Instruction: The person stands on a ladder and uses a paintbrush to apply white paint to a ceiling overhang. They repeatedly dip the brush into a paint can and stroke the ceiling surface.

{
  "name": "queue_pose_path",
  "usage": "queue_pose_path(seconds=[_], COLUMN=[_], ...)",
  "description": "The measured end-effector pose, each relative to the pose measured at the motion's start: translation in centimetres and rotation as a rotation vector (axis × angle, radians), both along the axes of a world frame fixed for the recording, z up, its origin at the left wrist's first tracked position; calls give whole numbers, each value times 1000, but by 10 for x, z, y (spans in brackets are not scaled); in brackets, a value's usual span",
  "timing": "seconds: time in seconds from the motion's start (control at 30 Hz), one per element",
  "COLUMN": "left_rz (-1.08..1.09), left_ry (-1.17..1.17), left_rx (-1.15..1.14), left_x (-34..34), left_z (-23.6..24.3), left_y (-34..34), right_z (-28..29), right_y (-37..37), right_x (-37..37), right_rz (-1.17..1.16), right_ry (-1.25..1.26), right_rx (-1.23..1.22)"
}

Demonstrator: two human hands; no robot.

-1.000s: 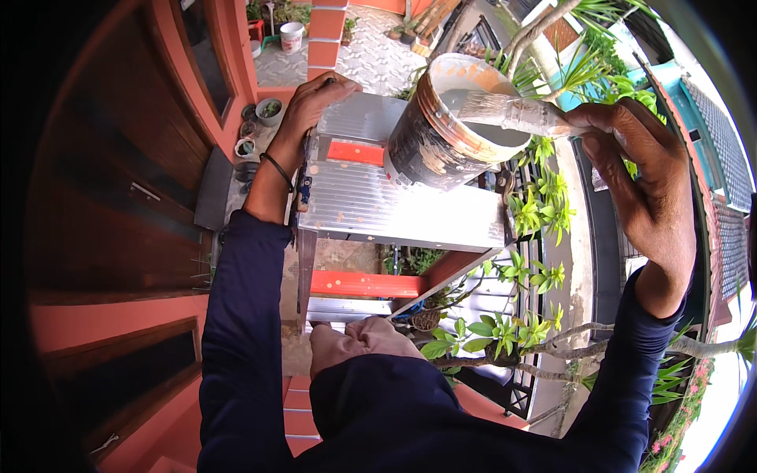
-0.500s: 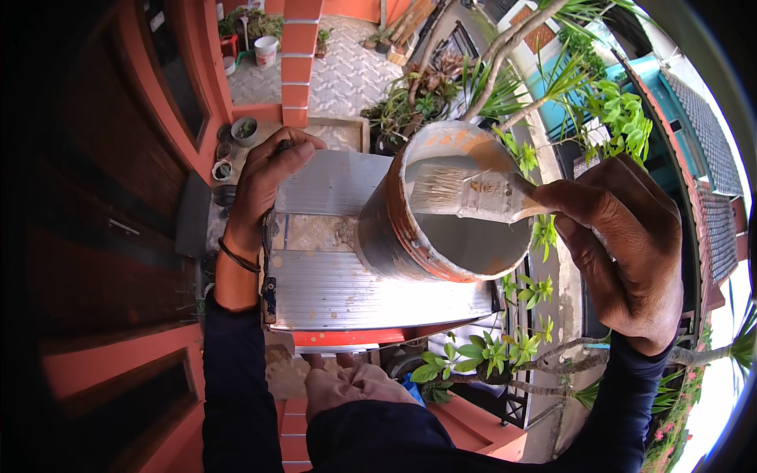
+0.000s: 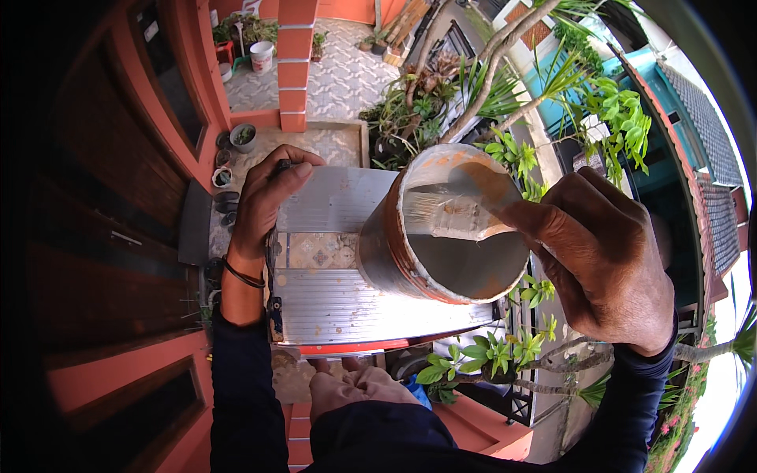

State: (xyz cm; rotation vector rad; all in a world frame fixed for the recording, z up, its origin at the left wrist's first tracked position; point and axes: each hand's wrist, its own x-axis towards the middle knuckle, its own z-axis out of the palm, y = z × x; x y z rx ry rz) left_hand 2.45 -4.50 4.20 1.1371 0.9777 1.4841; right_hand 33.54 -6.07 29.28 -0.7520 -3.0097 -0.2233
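Note:
A paint-smeared bucket [image 3: 377,229] stands on the metal top of a stepladder [image 3: 331,303], with grey paint [image 3: 473,264] inside. My right hand [image 3: 599,260] is closed on the handle of a flat paintbrush [image 3: 461,214] at the bucket's right rim. The brush's pale bristles lie inside the bucket mouth, above or against the paint; I cannot tell whether they touch it. My left hand [image 3: 264,193] wraps round the dark side rail at the ladder's left edge, and a black end pokes out between thumb and fingers.
Orange walls with a dark wooden door [image 3: 110,197] rise on the left. Potted plants [image 3: 244,138] and a white pail [image 3: 262,57] stand on the tiled ground below. Leafy branches [image 3: 489,351] reach close to the bucket's right side. An orange pillar [image 3: 295,71] stands ahead.
My right hand has moved left and a little down, bringing the brush deeper into the bucket mouth. The left hand keeps its hold, while the ladder and bucket sit slightly lower in view.

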Motion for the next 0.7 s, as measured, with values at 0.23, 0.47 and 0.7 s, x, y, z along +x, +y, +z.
queue_pose_path(seconds=[0.23, 0.47, 0.7], left_rz=[2, -19, -4], left_ry=[-10, -28, 5], left_rx=[1, 4, 7], left_x=[1, -1, -2], left_z=[0, -2, -3], left_y=[1, 2, 2], right_z=[3, 2, 4], right_y=[1, 2, 1], right_x=[-2, -5, -8], right_rz=[-2, 21, 12], right_ry=[-19, -57, -106], right_rx=[8, 21, 24])
